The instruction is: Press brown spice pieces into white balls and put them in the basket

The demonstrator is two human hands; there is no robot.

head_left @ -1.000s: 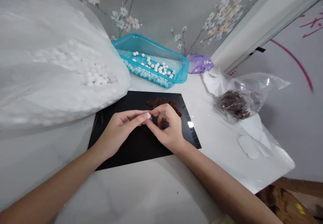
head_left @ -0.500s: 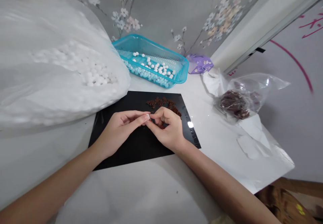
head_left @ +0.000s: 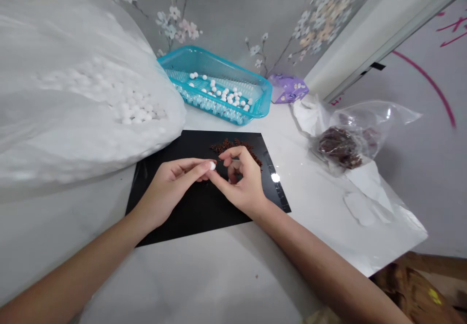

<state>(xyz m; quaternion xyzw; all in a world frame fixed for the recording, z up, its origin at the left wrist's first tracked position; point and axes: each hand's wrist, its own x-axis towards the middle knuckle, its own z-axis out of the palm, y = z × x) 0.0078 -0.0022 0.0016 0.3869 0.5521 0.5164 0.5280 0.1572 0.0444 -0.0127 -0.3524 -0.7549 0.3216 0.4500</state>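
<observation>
The left hand [head_left: 166,188] has its thumb and fingers closed on a small white ball [head_left: 212,166], which sits at their very tips above the black mat [head_left: 189,217]; the right hand [head_left: 242,183] has its forefinger raised apart from its thumb, with the thumb tip close by the ball, though I cannot tell whether it touches, nor whether any crumb clings to those fingers. The likeliest slip, I judge, is the ball popping out, since it is round, looks smooth and is pinched near its edge; too hard a squeeze, or a sideways push from the right thumb, could cause that, and on a flat mat it could roll away left or right. The heap of dark brown bits [head_left: 226,145] lies at the far side of the mat, just beyond the right hand; a knuckle dipping there could scatter them or pick some up unintended. At the far left, the big white bag [head_left: 156,153] of similar balls bulges onto the mat's corner; a left elbow or forearm swung outward could nudge it; the blue basket [head_left: 262,115] stands beyond reach of such small knocks.
</observation>
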